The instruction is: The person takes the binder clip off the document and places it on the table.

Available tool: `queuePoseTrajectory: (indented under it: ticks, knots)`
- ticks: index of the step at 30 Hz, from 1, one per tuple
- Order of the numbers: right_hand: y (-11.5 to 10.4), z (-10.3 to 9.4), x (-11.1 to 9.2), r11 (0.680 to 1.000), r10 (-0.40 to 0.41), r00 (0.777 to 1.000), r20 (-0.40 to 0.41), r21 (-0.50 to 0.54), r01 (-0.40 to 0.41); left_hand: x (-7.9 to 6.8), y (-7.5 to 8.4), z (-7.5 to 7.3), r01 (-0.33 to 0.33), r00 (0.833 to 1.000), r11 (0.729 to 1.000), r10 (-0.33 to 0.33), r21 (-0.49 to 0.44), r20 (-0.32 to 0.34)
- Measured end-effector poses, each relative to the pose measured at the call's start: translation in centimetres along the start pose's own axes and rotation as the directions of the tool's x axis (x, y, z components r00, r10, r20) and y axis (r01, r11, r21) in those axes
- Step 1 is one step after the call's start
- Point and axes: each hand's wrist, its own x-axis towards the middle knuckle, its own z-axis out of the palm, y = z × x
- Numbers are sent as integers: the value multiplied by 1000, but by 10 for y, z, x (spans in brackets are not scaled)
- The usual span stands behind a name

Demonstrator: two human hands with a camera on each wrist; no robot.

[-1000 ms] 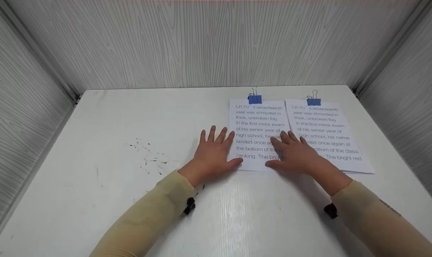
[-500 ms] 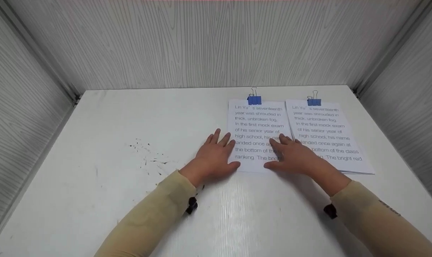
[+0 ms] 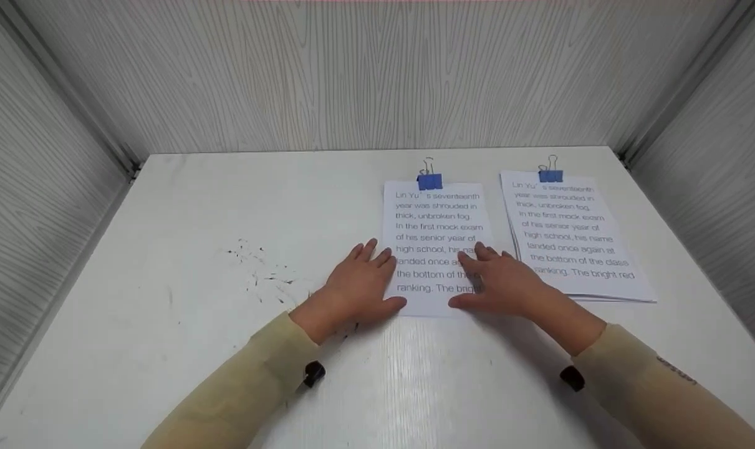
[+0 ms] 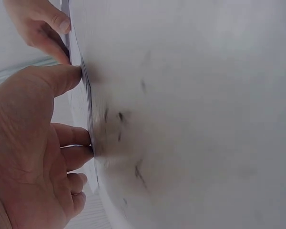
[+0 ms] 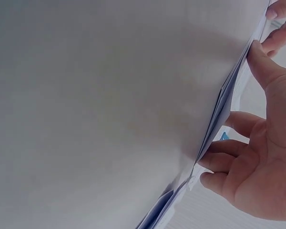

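In the head view, the paper stack (image 3: 436, 240) you are handling lies flat on the white table (image 3: 259, 206), its blue clip (image 3: 430, 181) at the far end, between your left hand (image 3: 355, 287) and your right hand (image 3: 505, 280). Your left fingers and thumb lie along its left side and near corner; your right fingers rest over its right side, with that thumb at the near edge. Neither hand is clenched. The other stack (image 3: 577, 231), with its own blue clip (image 3: 550, 176), sits apart to the right. In the left wrist view, your thumb and first two fingertips touch the paper's edge, ring and little fingers bent loosely clear of it, so you steady rather than grasp. In the right wrist view, your thumb and fingertips again press along the rim without wrapping round it, and the sheets part slightly there. Expect a light, limp, somewhat slippery bundle, firm only near the clip; the loose near end could fan or crease if squeezed inward. To lift it, pinch its full thickness just beside the clip; to slide it, keep light pressure on both sides.
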Motion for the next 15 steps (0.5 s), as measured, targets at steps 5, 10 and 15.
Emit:
queuePoseTrajectory:
  ticks: [5,10,15]
  knots:
    - [-13,5,-5,1000,-11,1000,-8,-6,11,-17,-3,3,4,1000,1000,-3,10,-9]
    - [-26,9,-10,1000,-19,1000,-7,-6,19,-33,-3,7,8,1000,1000,-8,15,-31]
    - [-37,12,-16,999,-28,1000,-9,-23,28,-49,-3,9,-1,999,999,3,34,-38]
